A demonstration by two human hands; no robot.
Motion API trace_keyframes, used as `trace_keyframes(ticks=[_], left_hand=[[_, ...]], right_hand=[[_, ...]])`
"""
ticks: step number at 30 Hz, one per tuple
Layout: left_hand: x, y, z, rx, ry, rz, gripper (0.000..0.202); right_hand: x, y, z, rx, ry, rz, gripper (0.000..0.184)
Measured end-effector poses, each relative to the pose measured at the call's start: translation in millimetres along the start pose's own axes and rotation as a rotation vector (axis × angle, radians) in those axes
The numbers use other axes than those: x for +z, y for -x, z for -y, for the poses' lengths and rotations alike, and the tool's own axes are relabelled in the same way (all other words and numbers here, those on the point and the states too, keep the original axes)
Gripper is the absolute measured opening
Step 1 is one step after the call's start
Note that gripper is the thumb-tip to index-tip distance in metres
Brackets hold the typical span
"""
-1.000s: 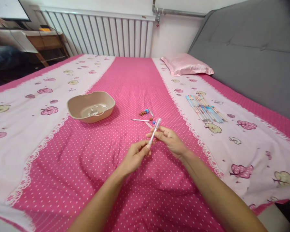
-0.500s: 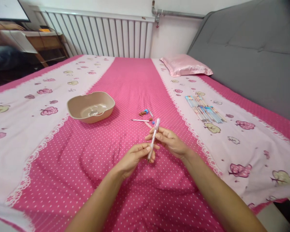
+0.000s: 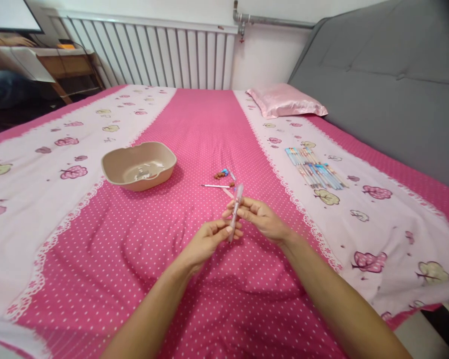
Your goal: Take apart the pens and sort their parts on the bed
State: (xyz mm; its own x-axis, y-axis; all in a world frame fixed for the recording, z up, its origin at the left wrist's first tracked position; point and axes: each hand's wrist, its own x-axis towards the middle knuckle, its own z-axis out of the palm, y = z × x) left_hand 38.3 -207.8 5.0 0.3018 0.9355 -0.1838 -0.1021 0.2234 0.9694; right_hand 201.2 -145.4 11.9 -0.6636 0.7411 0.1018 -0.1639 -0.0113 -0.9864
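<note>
Between both hands I hold a pale pink pen [image 3: 235, 213], tilted with its clear end up and its tip down. My left hand [image 3: 212, 240] pinches the lower part near the tip. Higher on the barrel, my right hand [image 3: 261, 215] grips it between thumb and fingers. Just beyond my hands lies a thin white pen refill [image 3: 216, 186] on the pink sheet. Small brown and blue pieces [image 3: 220, 174] sit in a little heap behind it, with a short clear tube [image 3: 231, 174] beside them. A pale pink strip partly shows behind my right fingers.
A beige plastic basin [image 3: 139, 167] with small white bits inside stands at left. Several pens [image 3: 316, 168] lie in rows at right. Farther back are a pink pillow [image 3: 286, 99], a grey headboard [image 3: 377, 75] and a radiator [image 3: 153, 52]. Another person's hand [image 3: 20, 41] rests on a desk.
The pen has moved slightly up and left and stands a little more upright. Both hands keep hold of it, and the pieces on the sheet lie as before.
</note>
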Motion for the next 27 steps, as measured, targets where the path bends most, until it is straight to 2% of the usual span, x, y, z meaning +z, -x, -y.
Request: trace_keyframes(ticks=[12, 27], left_hand=[[-0.7, 5.5, -5.2, -0.019, 0.128, 0.108, 0.024], [1.7, 1.8, -1.8, -0.001, 0.068, 0.057, 0.017]], right_hand=[[2.8, 1.9, -1.8, 0.105, -0.198, -0.030, 0.026], [6.3, -1.7, -5.6, 0.114, -0.128, -0.203, 0.026]])
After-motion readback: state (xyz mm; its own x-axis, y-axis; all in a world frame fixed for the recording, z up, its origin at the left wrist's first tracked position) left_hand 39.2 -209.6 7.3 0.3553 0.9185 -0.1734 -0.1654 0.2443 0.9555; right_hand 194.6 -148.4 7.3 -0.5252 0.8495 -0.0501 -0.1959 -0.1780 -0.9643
